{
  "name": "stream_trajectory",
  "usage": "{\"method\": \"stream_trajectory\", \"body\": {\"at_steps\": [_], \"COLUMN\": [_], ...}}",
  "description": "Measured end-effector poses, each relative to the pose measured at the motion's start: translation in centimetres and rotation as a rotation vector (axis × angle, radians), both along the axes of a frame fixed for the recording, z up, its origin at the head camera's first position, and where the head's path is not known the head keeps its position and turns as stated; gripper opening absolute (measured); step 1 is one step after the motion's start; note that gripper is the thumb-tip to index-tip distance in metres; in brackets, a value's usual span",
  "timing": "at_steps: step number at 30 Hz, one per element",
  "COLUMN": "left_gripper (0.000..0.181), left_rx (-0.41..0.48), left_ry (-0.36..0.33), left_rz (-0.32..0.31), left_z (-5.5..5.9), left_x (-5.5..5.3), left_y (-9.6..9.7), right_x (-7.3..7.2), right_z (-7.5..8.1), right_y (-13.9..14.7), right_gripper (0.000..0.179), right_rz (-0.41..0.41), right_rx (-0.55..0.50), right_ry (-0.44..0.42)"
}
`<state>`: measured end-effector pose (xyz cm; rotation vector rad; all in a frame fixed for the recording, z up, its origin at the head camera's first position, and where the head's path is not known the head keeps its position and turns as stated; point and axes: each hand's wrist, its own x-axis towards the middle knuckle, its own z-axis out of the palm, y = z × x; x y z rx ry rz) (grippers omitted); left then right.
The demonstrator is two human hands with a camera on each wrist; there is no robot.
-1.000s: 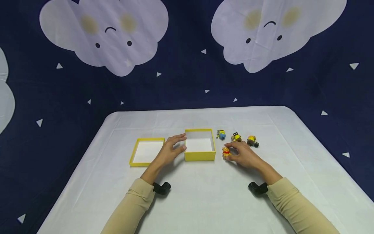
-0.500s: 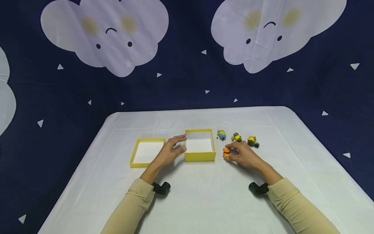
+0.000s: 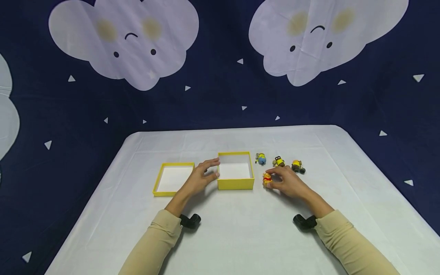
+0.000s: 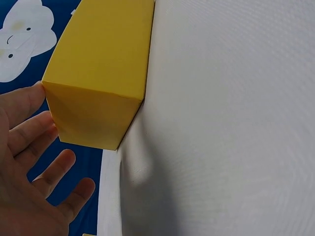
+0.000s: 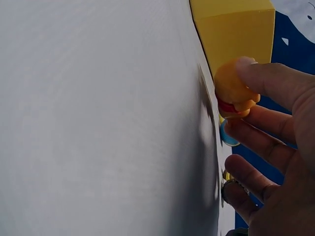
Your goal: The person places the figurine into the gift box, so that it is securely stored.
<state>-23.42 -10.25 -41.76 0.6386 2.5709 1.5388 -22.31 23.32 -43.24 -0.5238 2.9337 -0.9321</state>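
My right hand (image 3: 288, 182) pinches a small yellow bear figurine (image 3: 267, 178) with a red shirt, thumb on one side and fingertips on the other. In the right wrist view the bear (image 5: 231, 88) is close to the white tabletop. My left hand (image 3: 199, 178) rests its fingertips at the left side of a yellow box (image 3: 235, 184) with a white inside, open at the top. The left wrist view shows those fingers (image 4: 29, 132) spread and fairly straight against the box's edge. Nothing shows inside the box.
A shallow yellow-rimmed lid (image 3: 165, 194) lies left of the box, partly behind my left hand. Behind the bear lie a blue-and-yellow figurine (image 3: 261, 159), a brown-and-yellow figurine (image 3: 279, 161) and another figurine (image 3: 297, 165) with black parts. White cloth covers the table (image 3: 237, 229).
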Motion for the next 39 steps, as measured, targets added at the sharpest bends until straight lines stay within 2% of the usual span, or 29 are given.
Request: {"method": "stream_trajectory", "body": {"at_steps": [9, 16, 17, 25, 39], "left_gripper": [0.045, 0.043, 0.043, 0.043, 0.043], "left_rx": [-0.013, -0.020, -0.020, -0.009, 0.000], "left_ry": [0.005, -0.030, -0.027, -0.025, -0.023], "left_rz": [0.000, -0.027, -0.030, -0.029, -0.033], "left_z": [-0.1, 3.5, 3.7, 3.5, 3.4], "left_x": [0.0, 2.2, 2.2, 2.3, 2.2], "left_y": [0.0, 0.4, 0.4, 0.3, 0.3], "right_x": [0.0, 0.1, 0.1, 0.1, 0.2], "right_z": [0.3, 1.4, 1.5, 2.2, 3.5], "right_y": [0.1, -0.1, -0.1, -0.1, -0.5], "right_gripper": [0.048, 0.048, 0.048, 0.050, 0.054], "right_rz": [-0.006, -0.020, -0.019, 0.004, -0.007], "right_rx": [-0.024, -0.052, -0.052, -0.061, -0.052], "right_ry": [-0.005, -0.024, -0.023, 0.027, 0.021]}}
